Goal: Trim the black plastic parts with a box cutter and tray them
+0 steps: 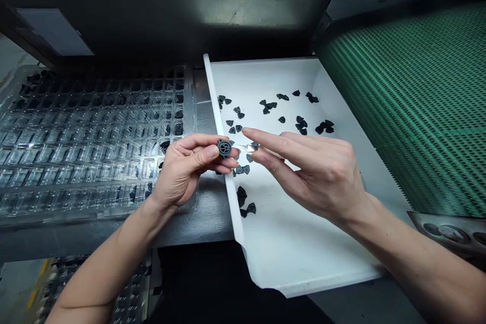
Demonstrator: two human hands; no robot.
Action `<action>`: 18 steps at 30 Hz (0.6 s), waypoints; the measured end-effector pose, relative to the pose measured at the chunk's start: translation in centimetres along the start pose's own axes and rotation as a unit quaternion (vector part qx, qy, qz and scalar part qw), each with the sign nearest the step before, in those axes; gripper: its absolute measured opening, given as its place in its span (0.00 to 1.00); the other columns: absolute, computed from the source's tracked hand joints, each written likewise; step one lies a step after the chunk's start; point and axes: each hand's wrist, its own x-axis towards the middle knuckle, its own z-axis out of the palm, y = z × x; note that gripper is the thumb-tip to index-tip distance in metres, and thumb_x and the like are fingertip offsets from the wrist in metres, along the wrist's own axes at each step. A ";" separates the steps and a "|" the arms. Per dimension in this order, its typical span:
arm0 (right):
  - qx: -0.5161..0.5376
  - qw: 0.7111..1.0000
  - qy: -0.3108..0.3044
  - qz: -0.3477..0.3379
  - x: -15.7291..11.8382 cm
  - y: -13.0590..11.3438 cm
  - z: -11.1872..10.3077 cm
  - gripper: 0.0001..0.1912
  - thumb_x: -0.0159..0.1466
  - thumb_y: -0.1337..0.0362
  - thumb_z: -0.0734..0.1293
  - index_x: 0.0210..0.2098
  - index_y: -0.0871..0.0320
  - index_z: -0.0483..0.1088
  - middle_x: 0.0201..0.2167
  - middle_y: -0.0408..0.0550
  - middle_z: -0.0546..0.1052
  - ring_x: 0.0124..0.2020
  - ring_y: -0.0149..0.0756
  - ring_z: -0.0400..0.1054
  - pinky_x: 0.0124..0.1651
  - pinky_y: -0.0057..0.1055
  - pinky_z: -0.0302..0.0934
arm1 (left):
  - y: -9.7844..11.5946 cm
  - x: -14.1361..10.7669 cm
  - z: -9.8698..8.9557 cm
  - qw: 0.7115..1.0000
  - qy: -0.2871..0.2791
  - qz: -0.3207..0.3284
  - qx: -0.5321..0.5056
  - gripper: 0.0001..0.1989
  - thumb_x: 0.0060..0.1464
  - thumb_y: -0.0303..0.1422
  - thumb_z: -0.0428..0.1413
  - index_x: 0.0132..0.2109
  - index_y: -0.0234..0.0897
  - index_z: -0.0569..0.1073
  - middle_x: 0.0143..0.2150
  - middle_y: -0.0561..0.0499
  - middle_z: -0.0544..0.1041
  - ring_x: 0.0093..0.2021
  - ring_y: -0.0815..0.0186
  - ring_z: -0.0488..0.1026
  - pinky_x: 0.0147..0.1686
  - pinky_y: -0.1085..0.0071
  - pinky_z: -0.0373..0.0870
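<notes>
Between the thumb and fingers of my left hand [190, 164] is a small dark round part [224, 149] with a cut-out pattern and little ears on its rim. My right hand [319, 169] pinches a small pointed metal blade [250, 148], whose thin tip points left at the part. Whether the tip touches the part I cannot tell. Both hands are over the left rim of a white tray [296, 258]. Small dark triangular pieces [269, 105] lie scattered in the tray, some just under my fingers.
On the left, clear plastic compartment trays [94, 147] hold dark parts in some of their pockets. A green mesh conveyor belt [421, 96] runs along the right side. Behind stands a metal panel [235, 20] with a white sheet [55, 30] at its left.
</notes>
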 end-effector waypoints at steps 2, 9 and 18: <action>0.003 1.000 -0.001 -0.003 0.0 -0.1 0.1 0.19 0.81 0.65 0.74 0.68 0.59 0.80 0.41 0.45 0.88 0.31 0.32 0.78 0.33 0.36 0.64 | 0.1 0.0 0.0 1.000 0.001 -0.001 -0.001 0.11 0.61 0.35 0.78 0.46 0.35 0.90 0.40 0.43 0.91 0.37 0.57 0.91 0.38 0.71 0.91; 0.013 1.000 -0.012 -0.018 -0.1 -0.3 0.1 0.18 0.81 0.64 0.72 0.68 0.60 0.79 0.36 0.43 0.86 0.29 0.30 0.75 0.33 0.34 0.62 | -0.1 0.0 0.2 1.000 0.007 -0.004 0.011 0.12 0.60 0.35 0.78 0.46 0.34 0.90 0.38 0.43 0.90 0.36 0.55 0.91 0.37 0.68 0.91; -0.003 1.000 -0.007 -0.024 -0.1 -0.3 0.1 0.18 0.81 0.64 0.73 0.67 0.63 0.81 0.32 0.42 0.82 0.27 0.30 0.71 0.32 0.36 0.59 | -0.1 0.0 0.0 1.000 -0.001 -0.013 0.006 0.11 0.59 0.34 0.79 0.46 0.35 0.90 0.36 0.44 0.90 0.36 0.54 0.91 0.37 0.68 0.91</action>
